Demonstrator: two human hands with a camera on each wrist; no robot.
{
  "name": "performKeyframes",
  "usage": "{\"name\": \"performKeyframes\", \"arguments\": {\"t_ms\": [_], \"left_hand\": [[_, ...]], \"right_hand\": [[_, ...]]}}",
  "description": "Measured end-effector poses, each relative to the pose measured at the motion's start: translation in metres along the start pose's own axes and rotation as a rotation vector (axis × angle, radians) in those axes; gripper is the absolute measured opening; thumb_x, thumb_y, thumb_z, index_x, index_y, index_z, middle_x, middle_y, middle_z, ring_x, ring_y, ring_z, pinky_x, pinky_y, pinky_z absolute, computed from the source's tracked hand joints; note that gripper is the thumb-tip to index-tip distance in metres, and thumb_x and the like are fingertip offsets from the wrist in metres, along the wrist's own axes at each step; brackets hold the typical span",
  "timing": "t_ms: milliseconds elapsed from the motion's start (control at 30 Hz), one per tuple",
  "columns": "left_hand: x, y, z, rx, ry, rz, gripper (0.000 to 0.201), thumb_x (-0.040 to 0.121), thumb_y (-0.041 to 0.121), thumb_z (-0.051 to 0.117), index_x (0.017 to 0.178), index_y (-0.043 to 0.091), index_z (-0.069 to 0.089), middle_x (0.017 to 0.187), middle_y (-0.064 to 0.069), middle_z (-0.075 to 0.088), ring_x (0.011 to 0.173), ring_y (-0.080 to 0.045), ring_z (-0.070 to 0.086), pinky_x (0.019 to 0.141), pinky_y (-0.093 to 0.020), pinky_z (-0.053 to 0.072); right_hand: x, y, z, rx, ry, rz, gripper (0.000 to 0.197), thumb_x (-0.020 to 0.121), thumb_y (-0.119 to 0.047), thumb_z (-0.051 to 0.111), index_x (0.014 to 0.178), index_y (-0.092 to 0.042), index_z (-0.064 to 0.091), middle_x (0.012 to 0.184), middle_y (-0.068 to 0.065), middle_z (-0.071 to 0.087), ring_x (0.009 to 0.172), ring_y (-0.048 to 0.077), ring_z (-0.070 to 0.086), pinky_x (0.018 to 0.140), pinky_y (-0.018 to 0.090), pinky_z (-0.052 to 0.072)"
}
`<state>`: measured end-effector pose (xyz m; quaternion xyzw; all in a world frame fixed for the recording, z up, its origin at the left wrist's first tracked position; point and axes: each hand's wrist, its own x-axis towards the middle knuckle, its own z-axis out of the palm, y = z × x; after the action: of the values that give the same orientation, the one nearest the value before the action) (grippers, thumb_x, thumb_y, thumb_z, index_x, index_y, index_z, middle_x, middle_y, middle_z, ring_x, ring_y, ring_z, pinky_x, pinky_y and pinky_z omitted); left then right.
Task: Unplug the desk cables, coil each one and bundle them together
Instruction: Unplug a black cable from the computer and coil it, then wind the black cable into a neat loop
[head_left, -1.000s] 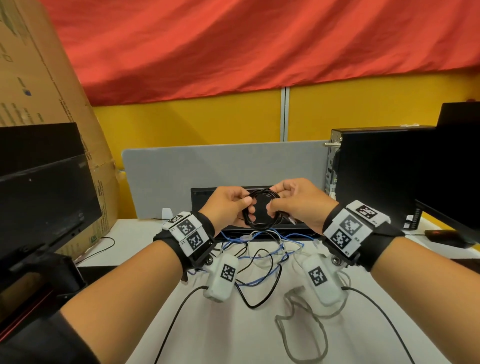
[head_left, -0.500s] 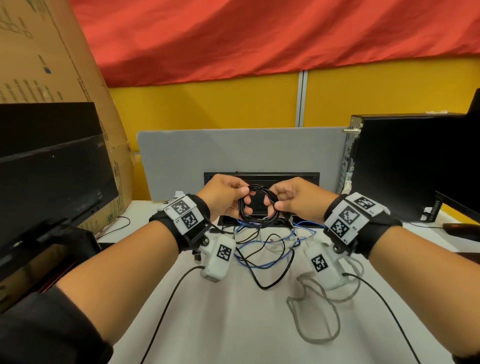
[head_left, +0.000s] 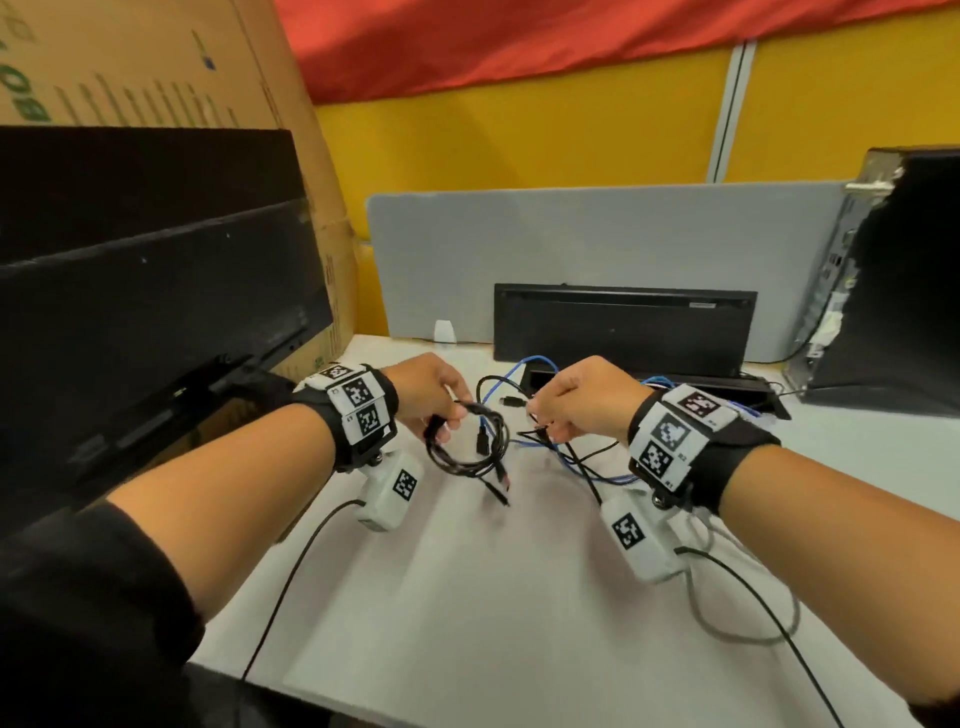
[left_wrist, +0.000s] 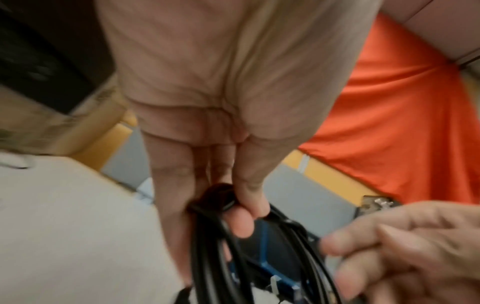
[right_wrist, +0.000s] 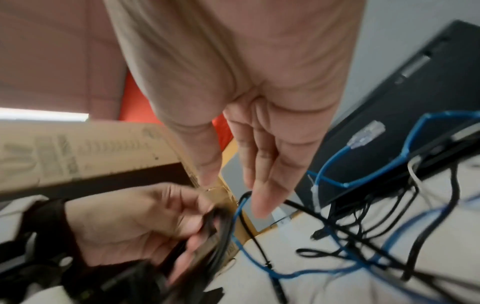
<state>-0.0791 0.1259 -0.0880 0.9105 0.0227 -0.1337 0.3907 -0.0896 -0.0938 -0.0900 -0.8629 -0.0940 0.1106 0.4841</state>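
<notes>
Your left hand (head_left: 426, 397) grips a coil of black cable (head_left: 470, 441) above the white desk (head_left: 467, 597), thumb and fingers closed round the top of the loops; the left wrist view shows the strands (left_wrist: 221, 236) pinched between thumb and fingertips. Two plug ends dangle from the coil, one hanging inside the loop, the other trailing below it toward the desk surface.

Your right hand (head_left: 576, 400) hovers just right of the coil, fingers curled downward over a tangle of loose cables. In the right wrist view the fingers (right_wrist: 262, 164) are extended and relaxed, with a thin black lead (right_wrist: 337, 226) passing close under the fingertips; whether they actually pinch it cannot be told from the blurred pictures.

Beneath and beyond your right hand, a blue network cable (head_left: 524, 374) winds across the desk among several thin black leads, its clear plug (right_wrist: 366, 133) visible in the right wrist view. A grey cable (head_left: 737, 629) lies looped on the desk below your right wrist.

Beyond both hands a black keyboard (head_left: 623, 327) stands on edge against a grey partition (head_left: 571, 239). A dark monitor (head_left: 130, 312) sits outside your left arm, a black computer tower (head_left: 893, 291) outside your right.
</notes>
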Motion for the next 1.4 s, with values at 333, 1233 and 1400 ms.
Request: {"name": "performKeyframes", "arguments": {"t_ms": [333, 1233, 1400], "left_hand": [[0.010, -0.055, 0.022, 0.135, -0.099, -0.179, 0.010, 0.092, 0.000, 0.059, 0.096, 0.005, 0.067, 0.071, -0.011, 0.064, 0.058, -0.020, 0.059, 0.061, -0.032, 0.056], [0.038, 0.084, 0.083, 1.003, 0.021, 0.449, 0.020, 0.094, 0.016, 0.057, 0.105, 0.005, 0.070, 0.108, -0.010, 0.068, 0.098, -0.025, 0.062, 0.088, -0.033, 0.051], [0.043, 0.098, 0.055, 0.545, 0.172, 0.570, 0.012, 0.094, 0.016, 0.059, 0.094, 0.009, 0.069, 0.090, -0.003, 0.066, 0.082, -0.015, 0.057, 0.075, -0.025, 0.041]], "right_hand": [[0.017, 0.019, -0.013, -0.384, -0.018, 0.088, 0.024, 0.089, -0.013, 0.062, 0.107, 0.002, 0.067, 0.083, 0.012, 0.067, 0.070, 0.022, 0.064, 0.071, 0.032, 0.055], [0.000, 0.052, -0.033, -0.943, -0.348, 0.208, 0.042, 0.084, -0.038, 0.067, 0.114, -0.009, 0.068, 0.100, 0.005, 0.071, 0.088, 0.021, 0.068, 0.087, 0.033, 0.056], [0.004, 0.051, -0.056, -0.749, -0.146, 0.078, 0.032, 0.092, -0.039, 0.059, 0.099, -0.010, 0.067, 0.098, 0.008, 0.070, 0.094, 0.025, 0.067, 0.087, 0.037, 0.055]]}}
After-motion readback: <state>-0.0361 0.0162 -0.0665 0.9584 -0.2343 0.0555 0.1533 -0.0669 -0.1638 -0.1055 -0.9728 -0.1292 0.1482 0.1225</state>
